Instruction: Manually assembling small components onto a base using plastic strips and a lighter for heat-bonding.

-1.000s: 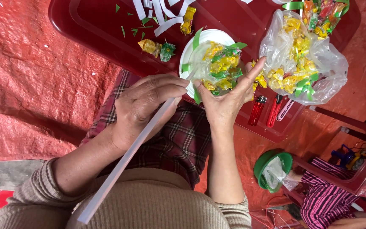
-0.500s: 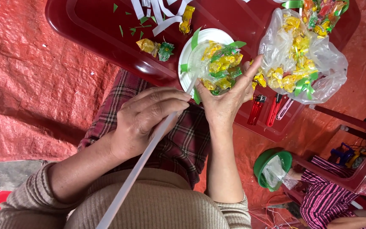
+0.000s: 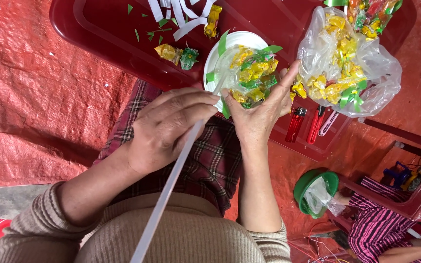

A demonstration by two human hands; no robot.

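Note:
My left hand (image 3: 169, 129) grips a long white plastic strip (image 3: 164, 202) that runs down past my lap. My right hand (image 3: 259, 109) cups a small clear bundle of yellow and green wrapped candies (image 3: 252, 73) held over a white plate (image 3: 222, 51). The fingertips of both hands meet at the bundle's lower left side, where the strip's upper end lies. The plate rests on a dark red plastic tray (image 3: 118, 44) in front of my knees.
A clear bag of wrapped candies (image 3: 347, 73) lies at the tray's right. Two red lighters (image 3: 296, 124) and a pink pen sit at the tray's near edge. Loose candies (image 3: 176, 54), white strips (image 3: 183, 12) and green scraps lie on the tray. Another person in a striped garment (image 3: 381, 238) sits lower right beside a green bowl (image 3: 313, 187).
My left hand has slid a little right along the strip and the strip's lower end has swung further right. The right hand stays cupped on the candy bundle.

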